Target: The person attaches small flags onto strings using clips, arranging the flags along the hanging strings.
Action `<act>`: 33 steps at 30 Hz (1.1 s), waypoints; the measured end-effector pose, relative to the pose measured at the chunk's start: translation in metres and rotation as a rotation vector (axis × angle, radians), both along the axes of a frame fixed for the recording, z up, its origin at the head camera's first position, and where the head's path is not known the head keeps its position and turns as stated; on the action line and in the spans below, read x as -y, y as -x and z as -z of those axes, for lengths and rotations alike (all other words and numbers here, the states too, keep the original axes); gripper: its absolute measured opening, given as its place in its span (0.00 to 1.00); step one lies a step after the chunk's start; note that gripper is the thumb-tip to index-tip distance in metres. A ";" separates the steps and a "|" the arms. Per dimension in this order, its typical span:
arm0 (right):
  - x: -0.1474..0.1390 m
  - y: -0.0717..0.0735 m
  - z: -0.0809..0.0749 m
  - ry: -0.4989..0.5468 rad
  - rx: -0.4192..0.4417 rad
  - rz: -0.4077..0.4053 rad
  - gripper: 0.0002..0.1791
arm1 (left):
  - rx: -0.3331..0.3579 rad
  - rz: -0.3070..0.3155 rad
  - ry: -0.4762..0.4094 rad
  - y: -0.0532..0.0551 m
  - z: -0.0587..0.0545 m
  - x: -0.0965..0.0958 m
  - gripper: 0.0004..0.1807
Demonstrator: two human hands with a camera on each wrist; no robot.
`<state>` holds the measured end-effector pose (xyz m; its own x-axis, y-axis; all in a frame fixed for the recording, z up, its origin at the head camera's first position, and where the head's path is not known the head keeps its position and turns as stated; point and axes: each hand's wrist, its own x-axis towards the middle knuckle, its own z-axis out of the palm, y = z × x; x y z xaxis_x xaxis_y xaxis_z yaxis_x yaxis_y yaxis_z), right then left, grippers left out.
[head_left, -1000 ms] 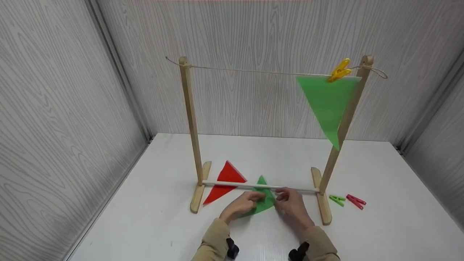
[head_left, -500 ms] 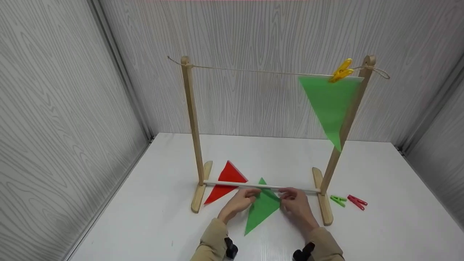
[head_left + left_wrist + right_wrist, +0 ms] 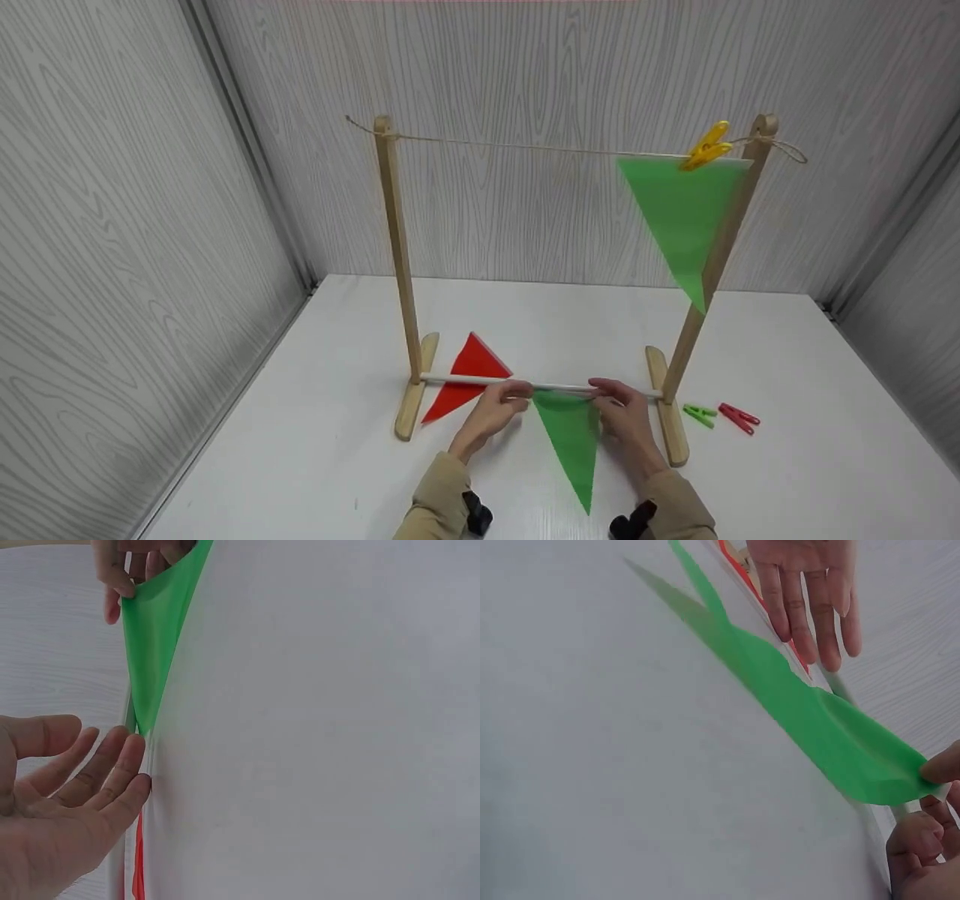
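A green triangular pennant lies between the two hands, its point toward the front of the white table. My right hand pinches its upper right corner; in the right wrist view thumb and fingers meet at that corner. My left hand is at the other upper corner. Seen from the left wrist, this hand has its thumb apart and its fingers loosely extended, fingertips right at the pennant's corner. The cloth looks slightly wavy in the right wrist view.
A wooden stand carries a string with another green pennant under a yellow clothespin. Its white crossbar runs over a red pennant. Green and red clothespins lie to the right.
The green pennant has been turned, its long point swinging from front left to the front and its short edge now along the crossbar. My left hand no longer overlaps its middle.
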<state>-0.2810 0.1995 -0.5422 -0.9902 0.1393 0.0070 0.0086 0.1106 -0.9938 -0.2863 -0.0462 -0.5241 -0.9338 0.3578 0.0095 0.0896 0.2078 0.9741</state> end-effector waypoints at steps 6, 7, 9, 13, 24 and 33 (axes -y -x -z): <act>-0.002 0.000 -0.002 0.092 0.010 -0.018 0.18 | -0.005 0.005 0.004 0.000 0.001 0.000 0.21; -0.002 0.000 -0.002 0.103 0.013 -0.022 0.18 | -0.011 0.009 0.006 0.000 0.000 0.000 0.21; -0.002 0.000 -0.003 0.115 0.012 -0.029 0.18 | -0.030 0.015 0.017 0.000 0.000 -0.001 0.22; -0.002 0.000 -0.002 0.105 -0.004 -0.035 0.19 | -0.046 0.016 0.055 0.000 0.000 -0.001 0.23; -0.005 -0.004 0.000 0.139 0.029 -0.066 0.19 | -0.038 0.066 0.113 0.001 -0.001 -0.005 0.21; -0.008 -0.006 0.000 0.224 0.071 -0.096 0.20 | -0.049 0.048 0.121 0.002 0.000 -0.005 0.15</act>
